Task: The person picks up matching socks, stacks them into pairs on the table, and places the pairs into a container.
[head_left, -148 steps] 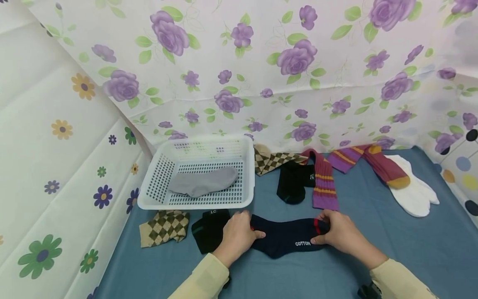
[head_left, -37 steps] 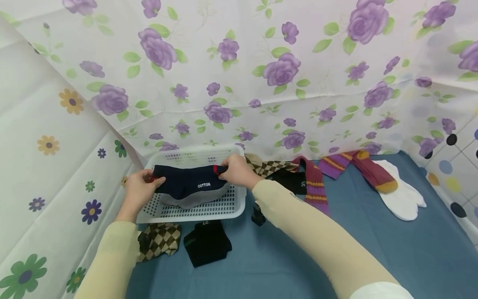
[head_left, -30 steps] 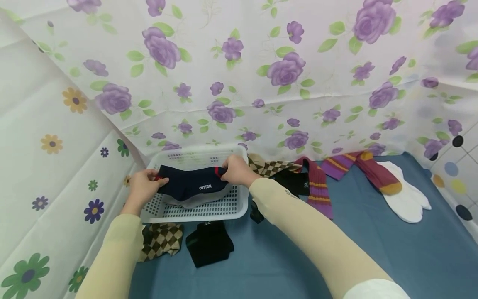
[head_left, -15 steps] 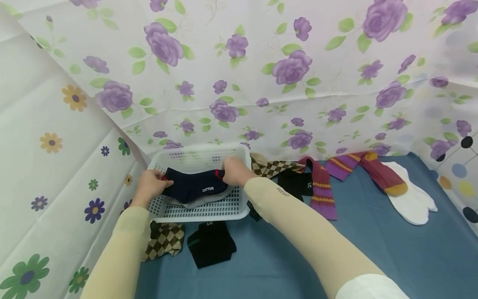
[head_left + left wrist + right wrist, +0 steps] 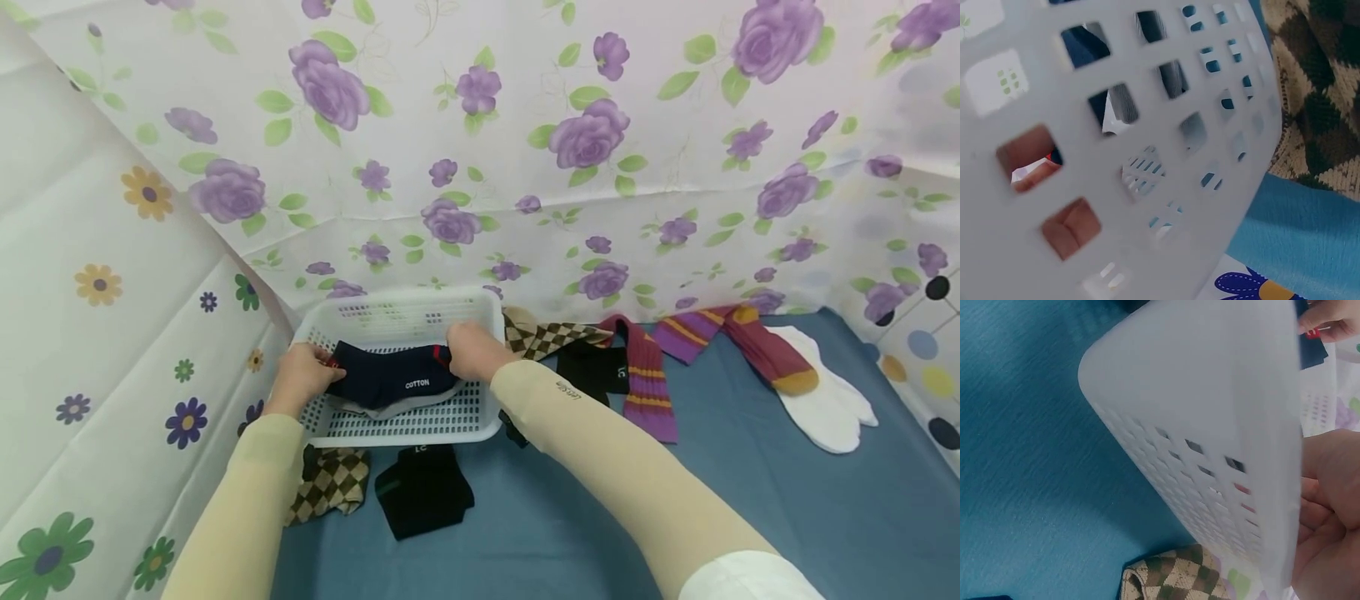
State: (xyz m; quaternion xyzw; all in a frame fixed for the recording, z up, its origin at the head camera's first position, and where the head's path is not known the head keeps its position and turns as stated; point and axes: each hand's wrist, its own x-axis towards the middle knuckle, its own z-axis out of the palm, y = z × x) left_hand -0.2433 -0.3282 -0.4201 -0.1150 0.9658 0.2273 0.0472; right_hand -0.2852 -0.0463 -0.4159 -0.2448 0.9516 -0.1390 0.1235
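A navy sock [image 5: 390, 375] with red stripes and the word COTTON lies stretched sideways inside the white plastic basket [image 5: 405, 437], over a grey sock [image 5: 386, 412]. Its left end is pinched by my left hand [image 5: 303, 379], which reaches over the basket's left side. At the other end my right hand [image 5: 476, 354] grips the sock near the red stripe; its fingertips are hidden in the head view. Through the holes of the basket wall [image 5: 1147, 119], bits of the left hand show in the left wrist view. The right wrist view has the right hand [image 5: 1335, 509] beside the rim.
In front of the basket lie a checkered sock [image 5: 335, 482] and a folded black sock [image 5: 425, 493]. Right of it are another checkered sock [image 5: 558, 336], a black sock [image 5: 592, 371], striped purple socks [image 5: 649, 392] and white socks [image 5: 832, 396]. Floral cloth walls enclose the blue surface.
Both hands have carried the navy sock from the blue surface left and back to the basket. Over the last second it has lowered slightly onto the grey sock, shifting a little right.
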